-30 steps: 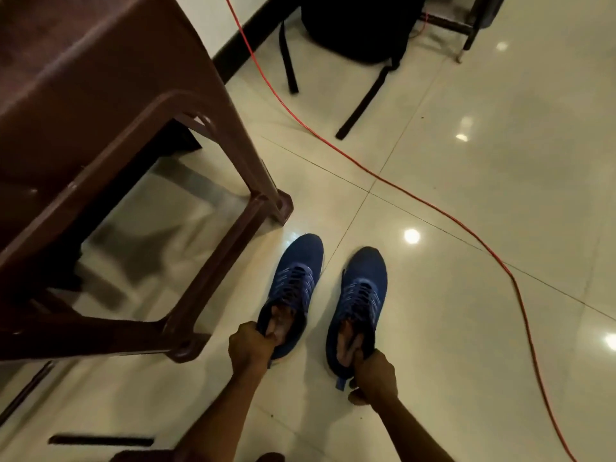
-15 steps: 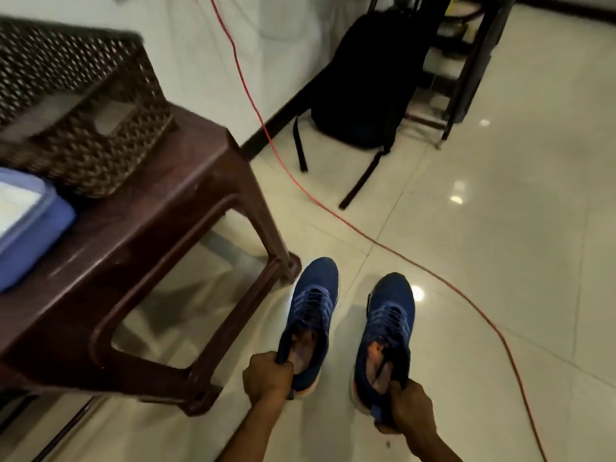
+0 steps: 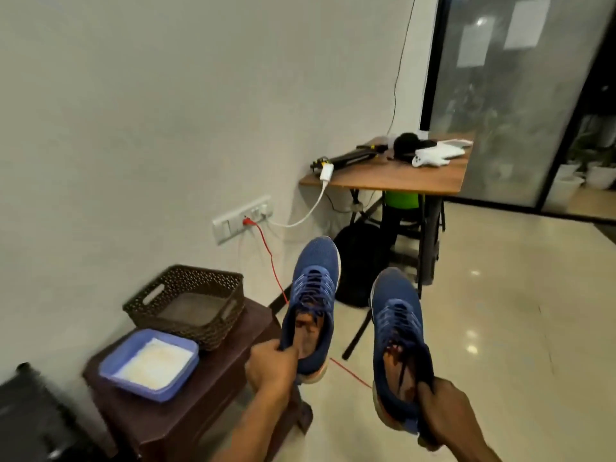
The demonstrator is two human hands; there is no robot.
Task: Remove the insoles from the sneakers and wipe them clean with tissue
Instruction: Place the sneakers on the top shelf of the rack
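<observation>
Two sneakers, two hands, and furnishings, placed by the brown stool (image 3: 213, 388).

1. Wall (image 3: 133, 111), pale, behind the stool.
2. Floor (image 3: 516, 311), glossy tile, spreading right of the stool.
3. Wooden desk (image 3: 400, 178), well beyond the stool and to its right. The small clutter on it is hard to make out.
4. Brown stool, low, against the wall. Its near edge is hidden by the left forearm.
5. Dark object (image 3: 30, 421), left of the stool, cut off by the frame. What it is cannot be told.
6. Black backpack (image 3: 356, 261), on the floor beyond the stool, partly hidden by the sneakers.
7. Woven basket (image 3: 200, 273), on the far end of the stool.
8. Blue tub (image 3: 160, 393), on the near end of the stool, just beside the basket, holding white tissue (image 3: 153, 361).
9. Left sneaker (image 3: 315, 295), blue, held in the air just right of the stool, toe pointing away.
10. Right sneaker (image 3: 395, 328), blue, held further right, clear of its pair.
11. Left hand (image 3: 270, 365), fingers clamped on the left sneaker's heel collar.
12. Right hand (image 3: 443, 411), apart from the left, gripping the right sneaker's heel collar.
13. Insoles, inside the sneakers. Only an orange-brown lining (image 3: 308, 335) shows in each opening.
14. Red cable (image 3: 275, 271), running from the wall behind the stool, partly hidden by the left sneaker.
</observation>
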